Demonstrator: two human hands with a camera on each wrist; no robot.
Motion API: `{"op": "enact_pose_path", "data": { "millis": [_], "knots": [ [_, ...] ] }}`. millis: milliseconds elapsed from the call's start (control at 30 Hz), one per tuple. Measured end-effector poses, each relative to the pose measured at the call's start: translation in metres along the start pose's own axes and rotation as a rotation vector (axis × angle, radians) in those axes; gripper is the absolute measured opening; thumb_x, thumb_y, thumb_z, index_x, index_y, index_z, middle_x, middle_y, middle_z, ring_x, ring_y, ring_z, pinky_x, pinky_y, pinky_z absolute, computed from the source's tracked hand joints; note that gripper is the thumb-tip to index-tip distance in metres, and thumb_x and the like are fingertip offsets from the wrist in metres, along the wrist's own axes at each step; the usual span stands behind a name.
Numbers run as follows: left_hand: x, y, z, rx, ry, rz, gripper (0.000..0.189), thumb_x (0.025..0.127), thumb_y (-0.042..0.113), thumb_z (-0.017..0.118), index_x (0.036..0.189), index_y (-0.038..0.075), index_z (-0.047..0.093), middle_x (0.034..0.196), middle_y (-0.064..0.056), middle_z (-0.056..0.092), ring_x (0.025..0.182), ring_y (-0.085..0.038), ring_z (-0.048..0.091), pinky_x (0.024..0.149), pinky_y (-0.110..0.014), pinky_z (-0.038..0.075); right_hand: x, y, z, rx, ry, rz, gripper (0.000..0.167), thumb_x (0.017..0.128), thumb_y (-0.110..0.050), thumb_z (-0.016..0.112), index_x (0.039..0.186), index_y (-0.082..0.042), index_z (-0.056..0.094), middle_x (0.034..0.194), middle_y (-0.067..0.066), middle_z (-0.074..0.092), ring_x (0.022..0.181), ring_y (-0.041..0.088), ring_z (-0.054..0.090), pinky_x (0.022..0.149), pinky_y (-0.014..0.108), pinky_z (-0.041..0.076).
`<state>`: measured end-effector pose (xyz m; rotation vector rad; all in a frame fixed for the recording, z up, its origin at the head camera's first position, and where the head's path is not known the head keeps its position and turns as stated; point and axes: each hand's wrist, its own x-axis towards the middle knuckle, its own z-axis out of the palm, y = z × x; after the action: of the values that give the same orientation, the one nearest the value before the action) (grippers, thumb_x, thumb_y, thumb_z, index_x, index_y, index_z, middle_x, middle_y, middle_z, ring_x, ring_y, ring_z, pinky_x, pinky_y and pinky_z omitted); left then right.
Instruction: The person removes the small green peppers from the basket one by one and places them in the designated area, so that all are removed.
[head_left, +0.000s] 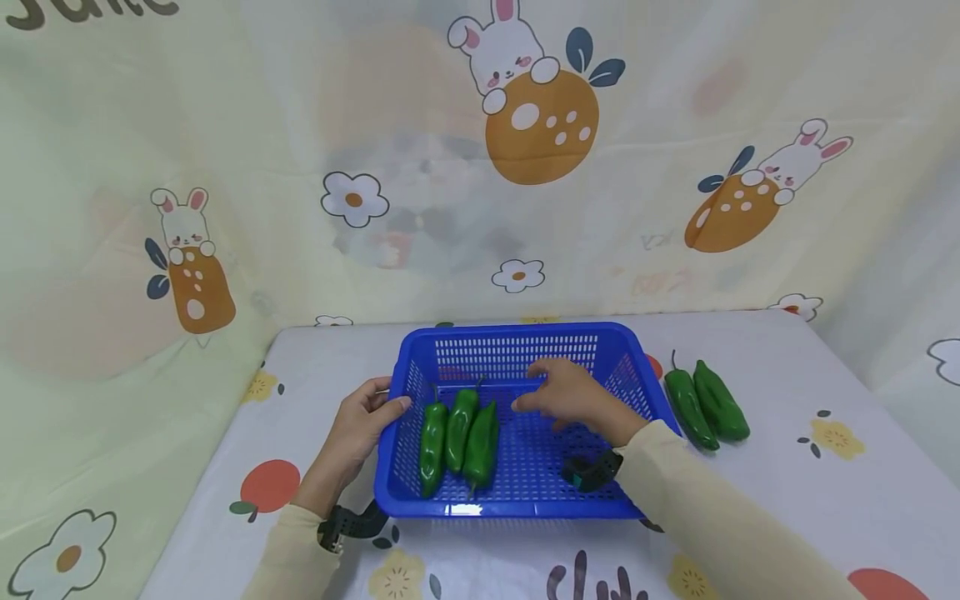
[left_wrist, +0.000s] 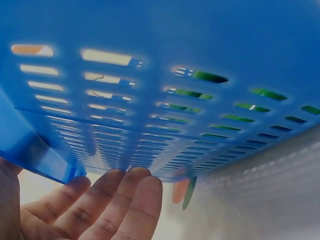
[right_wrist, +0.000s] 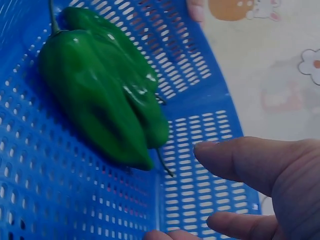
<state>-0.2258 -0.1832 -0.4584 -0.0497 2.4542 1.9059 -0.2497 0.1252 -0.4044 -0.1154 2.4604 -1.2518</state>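
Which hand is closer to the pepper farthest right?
Right. The right hand is over the basket, left of the pepper; the left hand holds the basket's left side, farther away.

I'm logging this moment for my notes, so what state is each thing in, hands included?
Blue basket: upright, partly filled.
Three green peppers: whole, lying side by side inside the basket.
Two green peppers: whole, lying together on the cloth, outside the basket's right side.
Left hand: holding the basket's left rim.
Right hand: over the basket, fingers apart, holding nothing.
Printed cloth: spread flat beneath the basket.
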Motion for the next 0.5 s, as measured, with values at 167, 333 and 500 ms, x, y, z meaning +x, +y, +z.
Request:
{"op": "enact_pose_path", "data": {
  "millis": [167, 333, 500],
  "knots": [
    [0.000, -0.001, 0.000, -0.004, 0.001, -0.004, 0.047, 0.100, 0.022, 0.070, 0.141, 0.004, 0.057, 0.124, -0.019, 0.071, 0.102, -0.029, 0.074, 0.087, -0.044, 0.063, 0.008, 0.002, 0.011, 0.006, -0.028, 0.018, 0.072, 0.088, -0.020, 0.081, 0.148, 0.005, 0.050, 0.143, 0.029, 0.057, 0.108, 0.043, 0.071, 0.075, 0.048, 0.065],
    [0.000, -0.001, 0.000, -0.005, 0.001, -0.007, 0.047, 0.100, 0.021, 0.069, 0.141, 0.004, 0.057, 0.124, -0.019, 0.071, 0.103, -0.029, 0.074, 0.088, -0.044, 0.063, 0.015, 0.001, 0.023, -0.033, -0.066, 0.035, 0.069, 0.085, -0.020, 0.084, 0.142, 0.005, 0.055, 0.136, 0.025, 0.062, 0.097, 0.036, 0.073, 0.069, 0.046, 0.065],
    [0.001, -0.001, 0.000, -0.007, -0.003, -0.005, 0.047, 0.100, 0.021, 0.069, 0.142, 0.003, 0.056, 0.124, -0.020, 0.070, 0.104, -0.029, 0.074, 0.088, -0.044, 0.063, 0.018, -0.002, 0.029, -0.067, -0.093, 0.074, 0.069, 0.084, -0.021, 0.085, 0.140, 0.006, 0.056, 0.129, 0.022, 0.065, 0.091, 0.032, 0.072, 0.066, 0.045, 0.064]
  ]
}}
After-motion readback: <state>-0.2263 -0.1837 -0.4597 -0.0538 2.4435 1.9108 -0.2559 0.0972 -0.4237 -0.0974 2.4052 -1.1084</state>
